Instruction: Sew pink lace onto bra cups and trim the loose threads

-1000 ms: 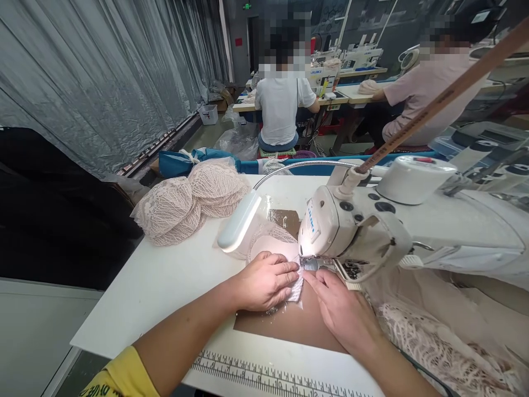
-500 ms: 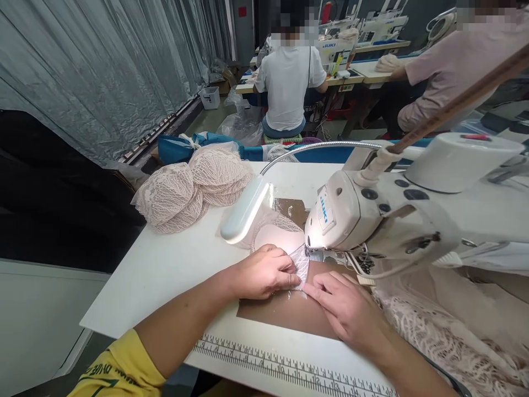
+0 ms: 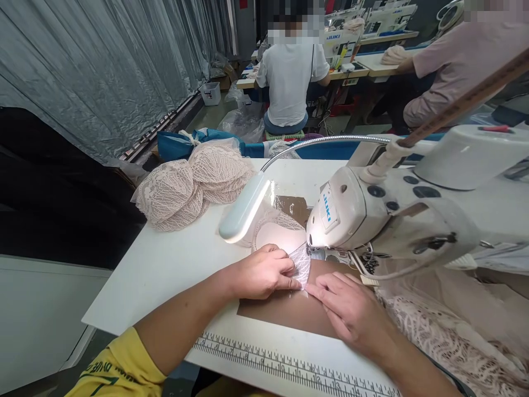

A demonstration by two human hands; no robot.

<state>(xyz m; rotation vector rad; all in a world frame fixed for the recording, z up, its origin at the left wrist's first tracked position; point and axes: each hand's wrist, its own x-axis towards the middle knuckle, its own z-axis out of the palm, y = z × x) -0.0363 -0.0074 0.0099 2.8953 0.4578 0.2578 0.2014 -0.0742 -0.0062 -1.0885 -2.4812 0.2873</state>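
A pale lace bra cup (image 3: 281, 236) lies under the head of the white JUKI sewing machine (image 3: 336, 212), its narrow lace end pointing towards me. My left hand (image 3: 264, 273) rests over the near part of the cup, fingers curled and thumb pressed on the lace edge. From the right, my right hand (image 3: 347, 306) meets the same lace tip with its index finger, the other fingers bent in; its thumb is mostly hidden. Both hands sit just in front of the needle area, which the machine head partly hides.
A lit lamp (image 3: 243, 208) on a bendy neck hangs left of the machine. Stacked lace cups (image 3: 177, 190) lie at the table's back left. More lace fabric (image 3: 446, 320) is heaped right. A printed ruler (image 3: 285, 366) runs along the front edge. Two people sit beyond.
The view has shifted slightly, so the machine appears a little further right. Both hands stay at the lace tip with almost no visible movement.
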